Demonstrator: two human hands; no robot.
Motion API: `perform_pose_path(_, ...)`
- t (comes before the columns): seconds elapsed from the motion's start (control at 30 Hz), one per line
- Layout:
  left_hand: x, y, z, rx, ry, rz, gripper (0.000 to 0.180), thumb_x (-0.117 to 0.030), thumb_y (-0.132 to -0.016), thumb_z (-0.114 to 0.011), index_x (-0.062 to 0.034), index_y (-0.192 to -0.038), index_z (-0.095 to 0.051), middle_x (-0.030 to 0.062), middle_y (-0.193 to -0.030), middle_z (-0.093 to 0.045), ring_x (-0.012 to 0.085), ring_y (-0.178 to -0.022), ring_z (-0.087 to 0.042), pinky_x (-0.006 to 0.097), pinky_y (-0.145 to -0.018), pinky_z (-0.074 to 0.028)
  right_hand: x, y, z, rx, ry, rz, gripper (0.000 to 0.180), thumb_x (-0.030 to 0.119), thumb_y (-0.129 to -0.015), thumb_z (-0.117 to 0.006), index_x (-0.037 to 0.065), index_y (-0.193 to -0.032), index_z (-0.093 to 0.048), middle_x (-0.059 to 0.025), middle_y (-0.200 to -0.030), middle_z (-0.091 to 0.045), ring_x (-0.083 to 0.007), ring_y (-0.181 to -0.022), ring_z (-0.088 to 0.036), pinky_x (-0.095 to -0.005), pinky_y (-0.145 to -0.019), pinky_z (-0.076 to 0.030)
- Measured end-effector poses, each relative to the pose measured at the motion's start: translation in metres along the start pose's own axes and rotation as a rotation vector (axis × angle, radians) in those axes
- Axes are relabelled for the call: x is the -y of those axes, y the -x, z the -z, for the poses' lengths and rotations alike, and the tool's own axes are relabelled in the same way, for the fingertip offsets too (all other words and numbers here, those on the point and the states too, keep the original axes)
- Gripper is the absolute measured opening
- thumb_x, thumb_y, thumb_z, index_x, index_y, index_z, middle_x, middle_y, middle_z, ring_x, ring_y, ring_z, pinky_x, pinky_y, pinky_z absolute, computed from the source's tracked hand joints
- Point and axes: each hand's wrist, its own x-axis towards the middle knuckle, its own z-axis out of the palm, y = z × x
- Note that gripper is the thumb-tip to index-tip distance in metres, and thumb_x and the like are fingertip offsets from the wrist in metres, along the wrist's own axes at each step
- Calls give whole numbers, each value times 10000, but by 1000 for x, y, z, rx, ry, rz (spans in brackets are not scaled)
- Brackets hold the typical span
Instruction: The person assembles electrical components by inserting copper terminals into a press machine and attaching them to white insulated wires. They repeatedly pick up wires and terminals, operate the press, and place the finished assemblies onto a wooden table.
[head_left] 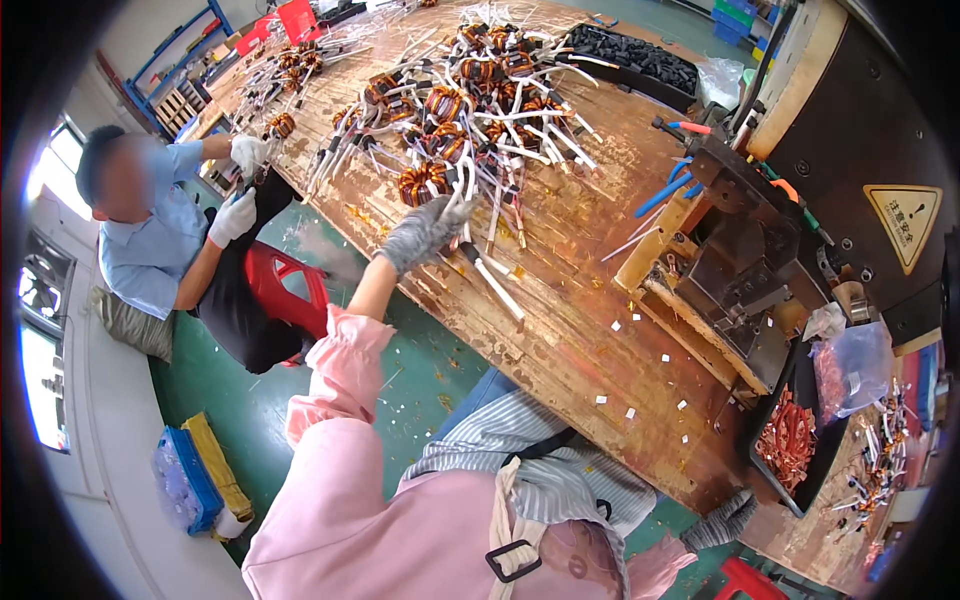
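My left hand, in a grey glove, reaches to the near side of a pile of copper-wound ring coils with white sleeved leads. Its fingers are stretched out and slightly blurred, over the leads beside one coil. Whether they press on a lead is hard to see. Just below the hand, a white lead points toward the table's front edge. My right hand, gloved in grey too, rests low at the front edge of the wooden table. Its fingers look extended, and nothing shows in them.
A dark press-like machine stands at the right, with pliers beside it. Black trays hold small black parts and reddish copper pieces. Across the left side, a co-worker in white gloves sits handling a part. White bits dot the tabletop.
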Motion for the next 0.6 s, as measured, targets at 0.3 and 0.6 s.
perform_pose_path(0.3, 36, -14, 53, -334, -1148, -575, 466, -146, -737, -606, -139, -1198, -535, 120, -1157, -540, 301, -1105, -484, 403, -954, -381, -4, 8, -6, -45, 135, 213, 286, 235, -919, -520, -27, -1002, -600, -148, -882, -646, -234, -768, -601, -317, -702, -489)
perform_pose_path(0.6, 13, -50, 56, -60, -1377, -595, 550, -231, -767, -560, -152, -1298, -442, 135, -1074, -577, 290, -1033, -511, 415, -835, -430, 16, 7, -9, -3, 281, 229, 248, 200, -919, -514, -15, -997, -609, -145, -879, -648, -238, -759, -598, -330, -696, -483)
